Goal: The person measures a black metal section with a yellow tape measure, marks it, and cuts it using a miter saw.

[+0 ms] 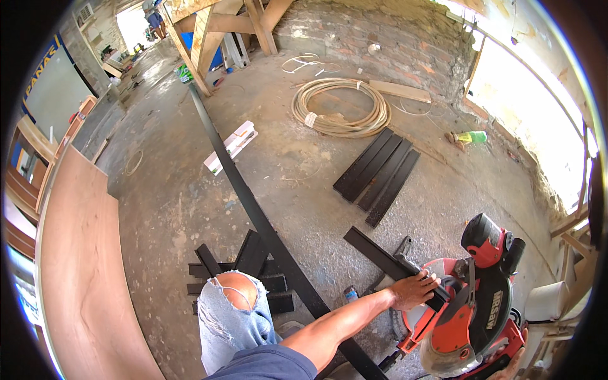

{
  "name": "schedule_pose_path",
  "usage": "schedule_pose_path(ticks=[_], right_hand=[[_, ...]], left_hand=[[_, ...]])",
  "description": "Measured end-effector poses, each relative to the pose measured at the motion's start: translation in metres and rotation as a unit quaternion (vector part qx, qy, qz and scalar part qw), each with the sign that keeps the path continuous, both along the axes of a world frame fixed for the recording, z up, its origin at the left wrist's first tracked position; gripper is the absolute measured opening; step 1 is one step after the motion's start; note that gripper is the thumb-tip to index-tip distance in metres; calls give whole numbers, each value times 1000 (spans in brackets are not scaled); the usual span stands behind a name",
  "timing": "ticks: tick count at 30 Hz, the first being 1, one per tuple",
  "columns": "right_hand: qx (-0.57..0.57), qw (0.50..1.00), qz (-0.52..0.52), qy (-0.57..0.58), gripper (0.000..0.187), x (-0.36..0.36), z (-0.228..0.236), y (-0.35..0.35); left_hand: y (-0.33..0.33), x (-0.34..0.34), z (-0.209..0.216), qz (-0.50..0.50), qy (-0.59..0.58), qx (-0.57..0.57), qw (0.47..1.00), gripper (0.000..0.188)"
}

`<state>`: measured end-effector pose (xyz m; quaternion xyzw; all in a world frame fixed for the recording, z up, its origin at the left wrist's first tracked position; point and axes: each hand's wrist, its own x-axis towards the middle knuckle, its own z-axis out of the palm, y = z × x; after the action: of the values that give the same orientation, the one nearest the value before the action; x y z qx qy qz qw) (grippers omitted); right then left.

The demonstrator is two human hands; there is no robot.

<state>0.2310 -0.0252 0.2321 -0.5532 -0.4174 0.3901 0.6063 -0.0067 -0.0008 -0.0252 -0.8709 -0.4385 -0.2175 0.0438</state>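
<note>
My left hand [415,290] is closed over a short black bar [373,250] that lies across the base of a red and black miter saw [487,297]. The bar's far end sticks out past the saw. At the lower right edge, part of my right hand [517,362] shows, wrapped against the red saw handle; most of it is cut off by the picture's rim. A long black bar [244,190] runs across the floor from the far left to beneath my left forearm. Beside my knee, several short black bars [252,253] lie in a loose pile.
Several cut black bars [377,171] lie side by side ahead. Beyond them are a coiled hose [342,107], a green bottle [470,137] and a white box [231,149]. A curved wooden panel [82,266] stands at left. A white bucket [546,300] is at right. Wooden supports [202,47] stand far back.
</note>
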Motion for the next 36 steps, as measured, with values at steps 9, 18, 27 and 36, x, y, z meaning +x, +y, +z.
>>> schedule_pose_path(ticks=[9,18,27,36], right_hand=[[0,1000,-3,7,64,0,-2,0],[4,1000,2,14,63,-1,-7,-3],[10,1000,1,20,62,3,-7,-10],[16,999,3,29,61,7,-15,-14]], left_hand=[[-1,-1,4,-1,-2,3,1000,44],[0,-2,2,8,25,8,1000,42],[4,0,7,0,2,11,1000,44],[0,-3,7,2,4,6,1000,46]])
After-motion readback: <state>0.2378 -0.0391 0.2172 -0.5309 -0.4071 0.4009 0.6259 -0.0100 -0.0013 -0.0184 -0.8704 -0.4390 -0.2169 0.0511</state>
